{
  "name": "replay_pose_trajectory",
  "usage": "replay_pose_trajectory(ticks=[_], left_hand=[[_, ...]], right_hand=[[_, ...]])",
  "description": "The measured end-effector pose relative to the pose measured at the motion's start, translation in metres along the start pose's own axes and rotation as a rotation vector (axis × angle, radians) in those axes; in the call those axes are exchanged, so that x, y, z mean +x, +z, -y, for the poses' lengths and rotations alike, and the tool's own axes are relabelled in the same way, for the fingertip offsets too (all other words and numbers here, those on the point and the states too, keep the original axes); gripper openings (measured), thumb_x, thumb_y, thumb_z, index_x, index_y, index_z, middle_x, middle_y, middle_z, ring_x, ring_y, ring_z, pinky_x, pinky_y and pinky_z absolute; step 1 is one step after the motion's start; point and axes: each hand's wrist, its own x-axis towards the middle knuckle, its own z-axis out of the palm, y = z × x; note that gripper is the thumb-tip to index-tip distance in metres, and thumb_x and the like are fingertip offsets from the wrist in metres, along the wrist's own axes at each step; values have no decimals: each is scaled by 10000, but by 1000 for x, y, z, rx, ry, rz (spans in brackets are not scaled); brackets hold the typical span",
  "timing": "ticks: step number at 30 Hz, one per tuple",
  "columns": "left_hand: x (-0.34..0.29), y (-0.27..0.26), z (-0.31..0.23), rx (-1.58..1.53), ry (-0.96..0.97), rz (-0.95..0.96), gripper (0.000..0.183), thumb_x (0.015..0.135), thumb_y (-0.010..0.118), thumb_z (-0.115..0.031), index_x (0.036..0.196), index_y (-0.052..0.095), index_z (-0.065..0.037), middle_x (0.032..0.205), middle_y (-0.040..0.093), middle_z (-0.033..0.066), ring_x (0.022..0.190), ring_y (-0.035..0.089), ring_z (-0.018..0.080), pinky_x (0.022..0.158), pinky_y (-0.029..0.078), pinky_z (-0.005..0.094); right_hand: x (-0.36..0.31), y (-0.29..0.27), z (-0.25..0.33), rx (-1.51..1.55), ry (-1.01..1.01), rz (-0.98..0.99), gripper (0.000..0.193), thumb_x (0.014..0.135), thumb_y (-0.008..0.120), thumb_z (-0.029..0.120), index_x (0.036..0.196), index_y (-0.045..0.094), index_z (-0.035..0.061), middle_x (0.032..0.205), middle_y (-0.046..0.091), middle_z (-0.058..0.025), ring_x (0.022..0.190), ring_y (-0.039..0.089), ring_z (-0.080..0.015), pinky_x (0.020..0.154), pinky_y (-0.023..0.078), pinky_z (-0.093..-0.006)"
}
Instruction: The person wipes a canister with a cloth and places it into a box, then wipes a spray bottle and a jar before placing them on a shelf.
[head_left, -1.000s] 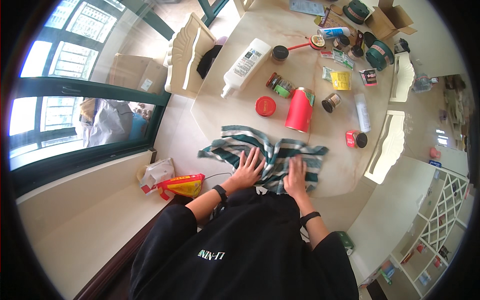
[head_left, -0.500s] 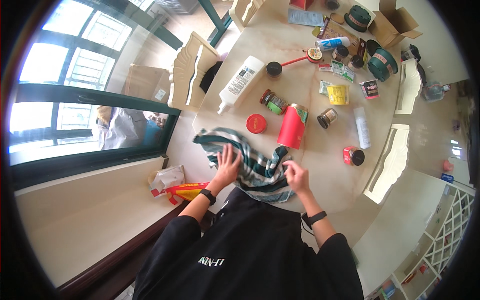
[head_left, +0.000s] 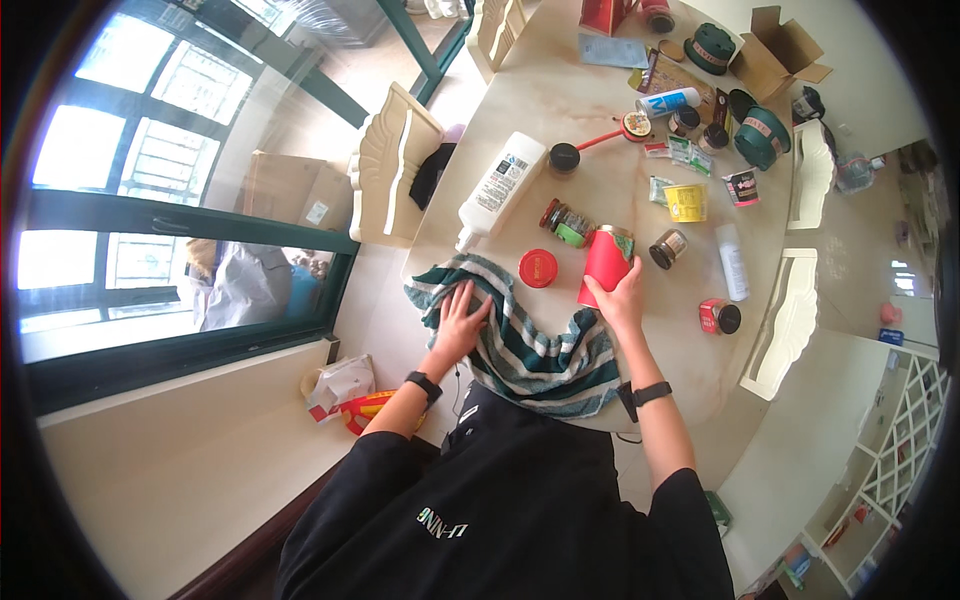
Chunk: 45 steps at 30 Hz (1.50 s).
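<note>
Pale marble-patterned tabletop [head_left: 675, 350] stretches out beside a dark green window frame [head_left: 110, 212]. Along its near edge lies a rumpled cloth striped in green, white and grey [head_left: 540, 365], and the left hand [head_left: 460, 325] rests on its left part, fingers spread. Apart from it, the right hand [head_left: 622, 297] is wrapped around a red cylindrical canister [head_left: 604, 262] just beyond the cloth. Nearby are a round red lid [head_left: 537, 268] and a white plastic bottle with a narrow nozzle [head_left: 503, 185].

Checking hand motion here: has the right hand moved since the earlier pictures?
Yes: judged against the red lid, the right hand has moved forward, up the picture, onto the red canister.
</note>
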Motion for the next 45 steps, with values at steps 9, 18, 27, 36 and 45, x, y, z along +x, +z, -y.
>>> replay_pose_trajectory(ticks=[9, 18, 27, 36, 45], left_hand=[[-10, -30, 4, -446, -22, 386, 371, 699, 522, -17, 1066, 531, -74, 917, 595, 176, 890, 586, 357, 756, 492, 425], [18, -83, -31, -1310, 258, 750, 1021, 743, 796, -201, 1446, 69, -60, 1218, 478, 149, 1132, 485, 243, 987, 382, 364], [28, -126, -63, -1570, 290, 497, 836, 583, 894, -180, 1281, 459, -38, 1291, 476, 103, 1214, 424, 223, 1012, 369, 389], [42, -164, -102, -1474, 647, 615, 767, 660, 760, -428, 1266, 479, -51, 1221, 443, 106, 1164, 347, 273, 1032, 271, 390], [66, -171, -153, -1186, 980, 812, 727, 662, 757, -314, 1268, 460, -46, 1172, 419, 141, 1131, 400, 311, 979, 329, 386]], right_hand=[[-45, -12, -44, 173, 329, 173, 786, 631, 805, 247, 1219, 372, -43, 1180, 510, -223, 1074, 554, -323, 934, 452, -429], [-129, -46, 81, 494, -146, 341, 904, 620, 843, 166, 1326, 293, 37, 1244, 460, -131, 1171, 473, -251, 994, 395, -388], [-140, -76, 115, 335, -456, 498, 1027, 620, 840, 324, 1419, 256, 49, 1398, 312, -155, 1301, 318, -316, 1085, 251, -413], [-149, -25, 6, 1450, 737, 672, 826, 849, 487, 647, 1432, 264, 106, 1324, 464, -169, 1214, 466, -294, 1006, 384, -419], [-167, -70, 14, 1791, 359, 558, 464, 913, 488, 345, 1231, 510, 7, 1214, 565, -158, 1094, 573, -245, 951, 477, -398]])
